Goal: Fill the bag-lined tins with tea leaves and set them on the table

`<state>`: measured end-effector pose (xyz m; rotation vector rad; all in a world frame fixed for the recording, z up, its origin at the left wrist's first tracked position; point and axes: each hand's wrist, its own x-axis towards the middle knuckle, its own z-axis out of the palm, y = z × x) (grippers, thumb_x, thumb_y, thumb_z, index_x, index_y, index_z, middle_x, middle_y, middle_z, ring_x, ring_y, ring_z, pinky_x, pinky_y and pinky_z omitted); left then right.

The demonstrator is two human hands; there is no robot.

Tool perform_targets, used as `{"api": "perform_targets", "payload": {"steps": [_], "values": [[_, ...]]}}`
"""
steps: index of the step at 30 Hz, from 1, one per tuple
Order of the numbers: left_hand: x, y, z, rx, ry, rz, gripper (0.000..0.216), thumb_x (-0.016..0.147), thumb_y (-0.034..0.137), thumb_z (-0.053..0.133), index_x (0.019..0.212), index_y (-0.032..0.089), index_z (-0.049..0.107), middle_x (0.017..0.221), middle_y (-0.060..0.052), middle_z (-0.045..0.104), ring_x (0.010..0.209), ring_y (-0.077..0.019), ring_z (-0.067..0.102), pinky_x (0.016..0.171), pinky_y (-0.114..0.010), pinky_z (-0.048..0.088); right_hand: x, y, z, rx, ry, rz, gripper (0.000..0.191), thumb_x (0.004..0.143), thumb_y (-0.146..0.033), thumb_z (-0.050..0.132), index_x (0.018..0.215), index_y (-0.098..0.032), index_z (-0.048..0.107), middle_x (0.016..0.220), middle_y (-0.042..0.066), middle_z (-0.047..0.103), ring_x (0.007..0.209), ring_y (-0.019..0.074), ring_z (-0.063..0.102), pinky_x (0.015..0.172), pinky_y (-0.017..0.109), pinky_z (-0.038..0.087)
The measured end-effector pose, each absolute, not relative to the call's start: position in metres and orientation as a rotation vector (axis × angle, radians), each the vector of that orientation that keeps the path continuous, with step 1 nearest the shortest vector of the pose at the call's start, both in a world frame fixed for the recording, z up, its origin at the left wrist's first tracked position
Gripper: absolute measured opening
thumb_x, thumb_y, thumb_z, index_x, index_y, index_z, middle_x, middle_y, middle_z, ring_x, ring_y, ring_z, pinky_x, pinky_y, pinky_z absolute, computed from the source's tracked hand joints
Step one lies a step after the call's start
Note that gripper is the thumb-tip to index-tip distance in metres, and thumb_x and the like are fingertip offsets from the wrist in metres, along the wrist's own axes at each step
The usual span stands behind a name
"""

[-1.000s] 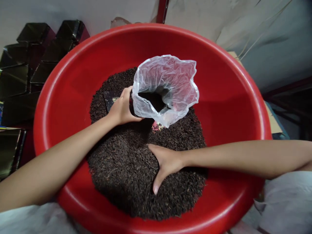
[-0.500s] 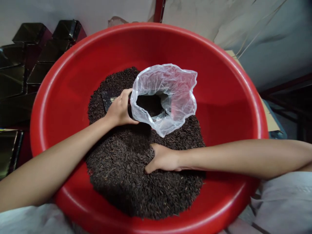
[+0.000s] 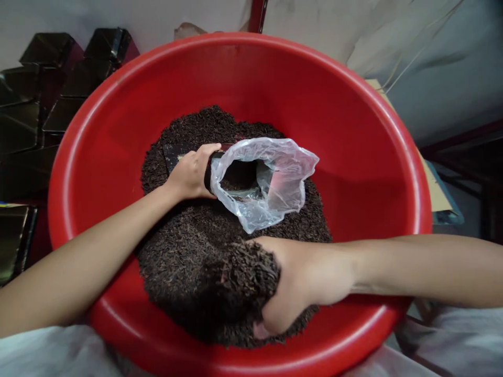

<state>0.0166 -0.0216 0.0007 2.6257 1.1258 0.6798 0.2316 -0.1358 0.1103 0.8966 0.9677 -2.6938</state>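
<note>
My left hand (image 3: 190, 175) is closed round the mouth end of a dark tin (image 3: 173, 156), which lies tilted on the heap of loose dark tea leaves (image 3: 176, 256). A clear plastic bag (image 3: 288, 175) lines the tin, its crumpled mouth spreading open to the right. Some dark leaves show inside it. Below the bag, my right hand (image 3: 306, 275) cups a large handful of tea leaves (image 3: 257, 267), fingers mostly hidden under them. All this is inside a wide red plastic basin (image 3: 418, 193).
Several dark shiny tins (image 3: 49, 50) are stacked beyond the basin's left side. A pale wall (image 3: 314, 26) stands behind. To the right lie a cardboard piece (image 3: 436, 191) and a dark red metal frame (image 3: 463, 139).
My right hand has come up out of the heap, lifting a handful of leaves towards me. The bag's mouth has tipped lower; my left hand keeps its hold on the tin.
</note>
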Motion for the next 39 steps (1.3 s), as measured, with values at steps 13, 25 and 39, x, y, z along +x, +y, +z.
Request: {"api": "perform_targets", "payload": {"steps": [13, 25, 39], "values": [[0.019, -0.024, 0.007, 2.616, 1.192, 0.652, 0.089, 0.051, 0.045, 0.074, 0.128, 0.024, 0.036, 0.133, -0.013, 0.05, 0.118, -0.0336, 0.052, 0.091, -0.045, 0.046, 0.26, -0.087, 0.119, 1.404, 1.685, -2.864, 0.02, 0.078, -0.029, 0.052, 0.087, -0.015, 0.063, 0.076, 0.002, 0.067, 0.074, 0.0163, 0.066, 0.07, 0.031, 0.056], [0.02, -0.026, 0.009, 2.612, 1.179, 0.684, 0.102, 0.046, 0.041, 0.082, 0.13, 0.021, 0.03, 0.133, -0.017, 0.049, 0.119, -0.0364, 0.051, 0.093, -0.048, 0.047, 0.243, -0.079, 0.102, 1.784, 2.161, -2.462, 0.041, 0.093, -0.037, 0.027, 0.118, -0.018, 0.054, 0.103, 0.005, 0.066, 0.112, 0.0222, 0.057, 0.093, 0.046, 0.047], [0.014, -0.013, -0.008, 2.185, 1.558, 1.038, 0.099, 0.044, 0.059, 0.081, 0.122, 0.019, 0.036, 0.118, -0.012, 0.056, 0.106, -0.0324, 0.058, 0.09, -0.045, 0.049, 0.251, -0.105, 0.089, 0.707, 3.559, -1.093, 0.015, 0.084, -0.027, 0.048, 0.077, -0.022, 0.06, 0.071, 0.0, 0.064, 0.072, 0.0134, 0.062, 0.083, 0.035, 0.045]]}}
